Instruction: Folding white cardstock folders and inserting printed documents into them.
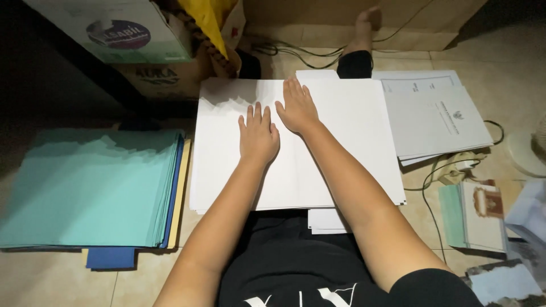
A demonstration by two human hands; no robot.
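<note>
Both the left hand [257, 136] and right hand [297, 108] lie flat and open on the big white paper [341, 153], with the teal folders [91, 187] at nine o'clock.

At the upper left of the frame a pale green and white cardboard box [108, 28] stands tilted, with a round dark blue and purple label [118, 34] on its side. Just beneath it sits a plain brown carton [162, 79] with dark printing across its face, partly in shadow. A yellow plastic bag [207, 20] pokes up beside the boxes at top centre. No screens or signs show anywhere.
</note>
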